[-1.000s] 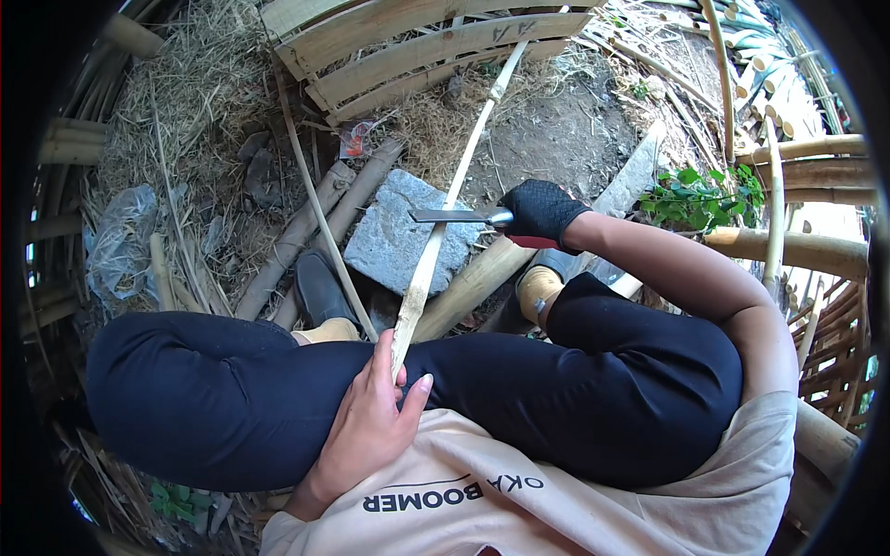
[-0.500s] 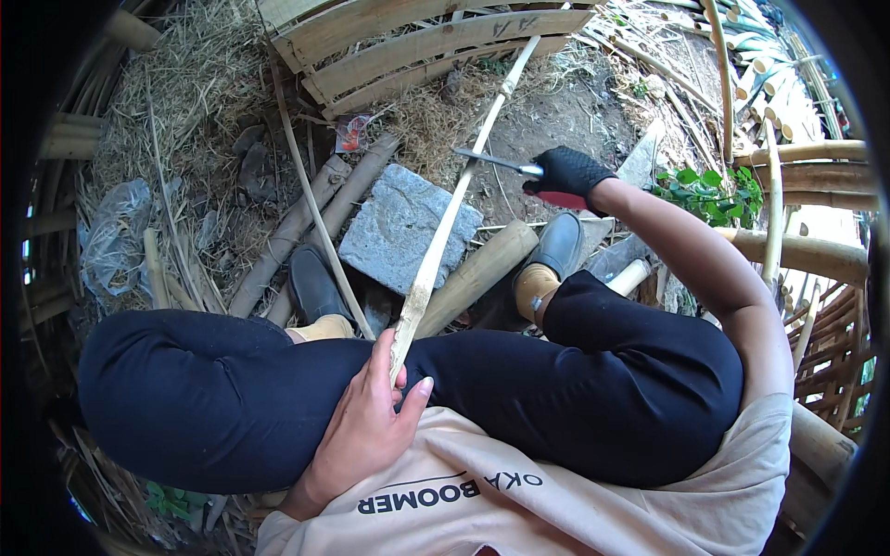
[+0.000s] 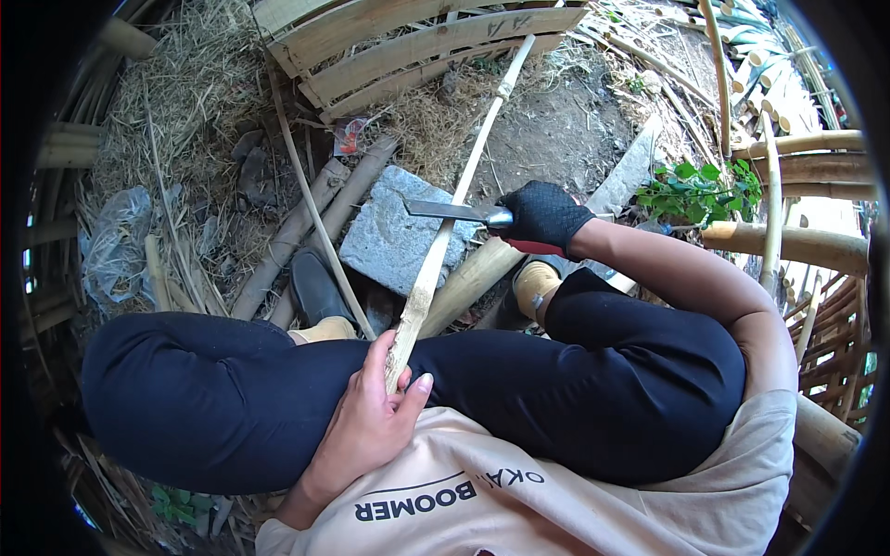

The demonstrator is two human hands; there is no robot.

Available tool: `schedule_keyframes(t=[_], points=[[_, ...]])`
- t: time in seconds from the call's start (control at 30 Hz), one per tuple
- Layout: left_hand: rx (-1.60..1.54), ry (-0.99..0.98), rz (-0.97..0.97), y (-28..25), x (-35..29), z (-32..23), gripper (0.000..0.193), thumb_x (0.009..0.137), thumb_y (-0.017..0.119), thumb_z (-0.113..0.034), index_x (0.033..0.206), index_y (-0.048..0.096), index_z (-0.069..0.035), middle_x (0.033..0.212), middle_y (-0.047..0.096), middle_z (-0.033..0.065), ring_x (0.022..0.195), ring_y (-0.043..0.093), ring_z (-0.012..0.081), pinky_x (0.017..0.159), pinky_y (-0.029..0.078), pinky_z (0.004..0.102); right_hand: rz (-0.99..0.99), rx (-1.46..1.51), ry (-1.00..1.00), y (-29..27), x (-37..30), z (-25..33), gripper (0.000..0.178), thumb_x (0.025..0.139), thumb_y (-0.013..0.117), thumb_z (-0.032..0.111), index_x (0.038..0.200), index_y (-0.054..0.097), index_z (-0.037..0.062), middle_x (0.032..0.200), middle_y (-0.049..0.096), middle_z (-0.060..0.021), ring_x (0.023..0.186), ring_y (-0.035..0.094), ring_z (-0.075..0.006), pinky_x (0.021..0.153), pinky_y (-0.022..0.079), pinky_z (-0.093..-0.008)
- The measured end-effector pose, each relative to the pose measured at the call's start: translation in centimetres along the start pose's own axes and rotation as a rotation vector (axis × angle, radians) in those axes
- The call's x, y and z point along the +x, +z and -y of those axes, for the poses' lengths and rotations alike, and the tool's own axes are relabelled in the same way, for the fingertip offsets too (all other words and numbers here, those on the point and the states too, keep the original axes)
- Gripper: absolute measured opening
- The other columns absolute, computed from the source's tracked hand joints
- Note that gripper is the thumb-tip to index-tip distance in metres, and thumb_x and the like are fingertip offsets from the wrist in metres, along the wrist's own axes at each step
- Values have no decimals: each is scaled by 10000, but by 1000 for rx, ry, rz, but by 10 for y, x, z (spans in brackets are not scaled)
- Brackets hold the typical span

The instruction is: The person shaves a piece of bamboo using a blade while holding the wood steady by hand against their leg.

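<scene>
A long pale bamboo strip (image 3: 476, 153) runs from my lap out toward the wooden slatted crate at the far side. My bare left hand (image 3: 371, 422) is closed around its near end, close to my belly. In a black glove, my right hand (image 3: 545, 219) grips a knife (image 3: 450, 212) by its handle, which the fingers hide. The blade points left and lies across the strip, above the grey stone block (image 3: 399, 227). Whether the edge touches the strip or only overlaps it from here, I cannot tell.
Beyond the stone stands a wooden slatted crate (image 3: 408, 65). Bamboo poles (image 3: 292, 232) and a thick bamboo piece (image 3: 473, 283) lie around my feet. A thin cane (image 3: 311, 190) slants past my left shoe (image 3: 318, 283). Leafy green plants (image 3: 700, 193) grow at the right; cut bamboo (image 3: 765, 88) is stacked beyond.
My right hand has drawn the knife nearer along the strip and slightly left, turning more of the blade's flat into view. My left hand stays in place on the strip.
</scene>
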State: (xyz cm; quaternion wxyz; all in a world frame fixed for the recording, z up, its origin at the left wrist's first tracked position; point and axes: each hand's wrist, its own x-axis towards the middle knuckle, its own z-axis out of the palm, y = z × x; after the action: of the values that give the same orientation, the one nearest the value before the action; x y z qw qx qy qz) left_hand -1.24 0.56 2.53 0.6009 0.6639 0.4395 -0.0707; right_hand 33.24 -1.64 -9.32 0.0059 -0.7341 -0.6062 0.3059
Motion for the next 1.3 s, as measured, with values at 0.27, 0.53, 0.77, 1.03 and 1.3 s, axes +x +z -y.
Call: schedule_keyframes(t=[0.27, 0.53, 0.77, 1.03, 1.3], points=[[0, 19, -54, 8, 4, 8, 628, 993, 686, -214, 1458, 403, 99, 939, 684, 201, 768, 705, 198, 701, 581, 336, 24, -174, 27, -2, 17, -28, 235, 802, 675, 250, 925, 793, 89, 879, 740, -227, 876, 734, -417, 806, 587, -493], [-23, 72, -77, 6, 4, 12, 599, 995, 685, -216, 1436, 425, 96, 882, 685, 163, 765, 694, 186, 702, 578, 341, -62, -312, 234, -27, 32, -88, 274, 853, 694, 303, 994, 794, 91, 930, 750, -235, 896, 743, -400, 818, 589, -474], [-76, 62, -8, 3, 0, 4, 548, 1010, 672, -184, 1424, 433, 82, 919, 668, 128, 834, 648, 138, 724, 566, 326, -32, -18, 247, -2, 21, -86, 397, 841, 760, 407, 1025, 777, 56, 948, 742, -253, 918, 732, -403, 843, 566, -459], [-283, 28, 11, -2, -4, 18, 527, 1019, 656, -171, 1423, 436, 86, 969, 657, 93, 876, 606, 99, 787, 516, 273, 130, 114, 82, -11, -8, -11, 384, 885, 730, 441, 1098, 773, 124, 994, 759, -193, 952, 726, -393, 855, 560, -462], [-405, -40, 68, -8, -16, 26, 507, 1033, 639, -148, 1436, 422, 71, 964, 608, 35, 830, 556, 52, 731, 484, 232, 171, 78, -112, -2, -11, -4, 310, 876, 724, 355, 1121, 760, 168, 1007, 757, -186, 972, 717, -400, 869, 552, -478]])
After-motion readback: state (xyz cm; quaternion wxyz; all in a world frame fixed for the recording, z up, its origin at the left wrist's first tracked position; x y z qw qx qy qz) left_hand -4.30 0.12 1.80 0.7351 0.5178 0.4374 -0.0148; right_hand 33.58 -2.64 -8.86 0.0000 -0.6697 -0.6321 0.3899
